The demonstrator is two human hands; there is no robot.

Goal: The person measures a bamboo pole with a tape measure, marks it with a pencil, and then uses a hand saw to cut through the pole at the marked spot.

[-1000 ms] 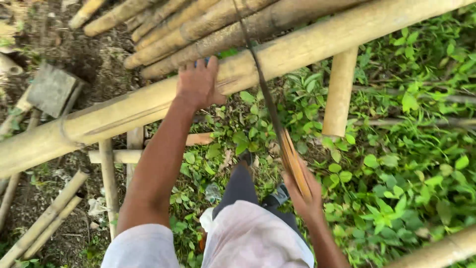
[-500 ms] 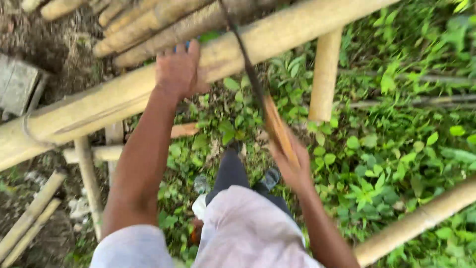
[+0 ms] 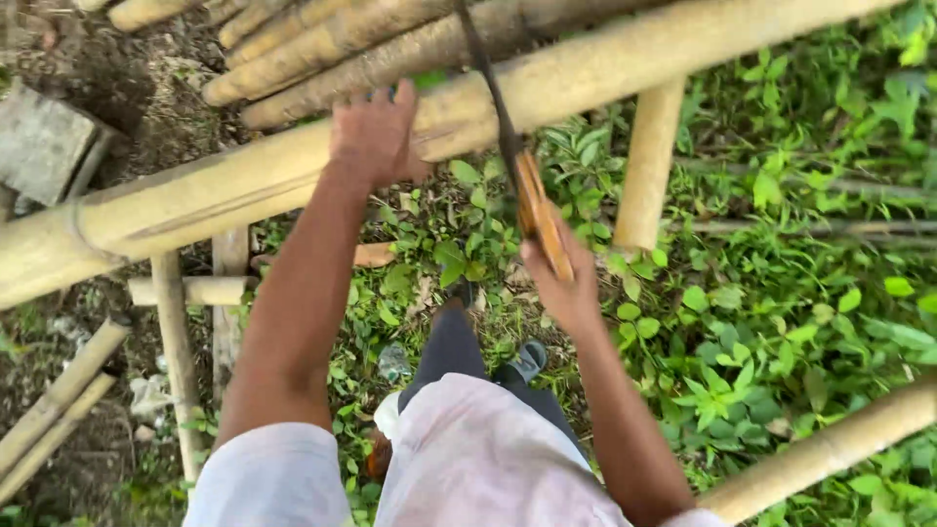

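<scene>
Item: sawing in hand, viewed from your head camera, looking down.

Left hand (image 3: 376, 137): yours, spread flat with fingers wide, palm pressed on the long bamboo pole (image 3: 244, 185). It holds nothing closed; it steadies the pole just left of the blade.

Right hand (image 3: 561, 283): yours, closed around the wooden handle (image 3: 542, 215) of the hand saw (image 3: 493, 107). The thin dark blade runs up and away from the handle and crosses the long bamboo pole, touching its upper surface just right of your left hand.

Long bamboo pole: lies slanting across the view, low at the left, higher at the right, resting on a short upright bamboo post (image 3: 649, 166) and lashed framework at the left (image 3: 181, 293). Whether a kerf is cut through yet cannot be told; the blade hides the spot.

Nearby: stacked bamboo lengths (image 3: 322, 49) behind the pole; a grey concrete block (image 3: 39, 141) on bare soil at the left; loose bamboo pieces (image 3: 54, 400) lower left; another pole (image 3: 820, 454) lower right; leafy ground cover (image 3: 781, 293) beneath.

Step, as judged: cutting across the pole, stroke under way.

Next move, as judged: keep your left palm firm and clear of the teeth, draw the blade square across the pole, easing pressure as the cut deepens.
</scene>
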